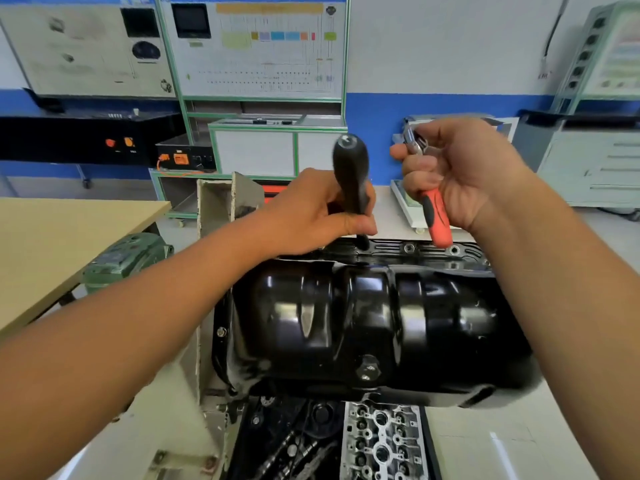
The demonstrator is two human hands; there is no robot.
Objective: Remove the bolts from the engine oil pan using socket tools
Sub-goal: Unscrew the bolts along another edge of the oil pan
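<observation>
Our left hand [322,213] closes its grip around a black-handled driver [349,174], standing upright with its tip on the far rim of the black oil pan [363,313]. Our right hand [460,174] grips a red-handled ratchet [437,216] just above that rim, near two bolts [409,248].

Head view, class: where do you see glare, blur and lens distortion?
Head view: bright glare streaks on the glossy black oil pan; soft blur on the wall boards and near the frame's lower corners; wide-angle bending stretches both forearms and curves the edges.
</observation>
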